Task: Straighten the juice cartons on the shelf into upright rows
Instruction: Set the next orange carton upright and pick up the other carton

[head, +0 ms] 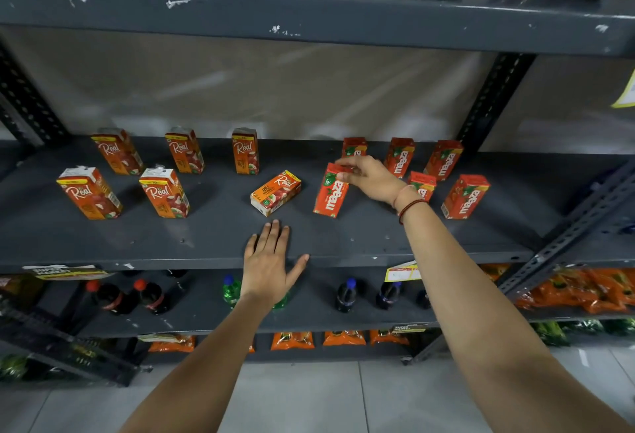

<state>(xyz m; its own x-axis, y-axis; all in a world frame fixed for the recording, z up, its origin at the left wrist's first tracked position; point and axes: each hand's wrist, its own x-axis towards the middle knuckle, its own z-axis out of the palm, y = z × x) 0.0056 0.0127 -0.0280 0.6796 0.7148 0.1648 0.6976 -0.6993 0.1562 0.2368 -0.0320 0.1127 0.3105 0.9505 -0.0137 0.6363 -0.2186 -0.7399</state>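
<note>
The grey shelf [206, 240] holds Real cartons [164, 192] upright toward its left end, one Real carton [276, 192] flat mid-shelf. Right hand [369, 176] pinches the top of a Maaza carton [330, 192], grip clamped; it looks slightly tilted. Another Maaza carton [423, 185] is half hidden behind the wrist. Left hand [269, 261] lies flat, fingers apart, at the front edge.

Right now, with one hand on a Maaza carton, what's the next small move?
Probably let the right hand settle the Maaza carton upright, then have the left hand, flat on the shelf edge, stand up the Real apple carton, the only one lying on its side.
</note>
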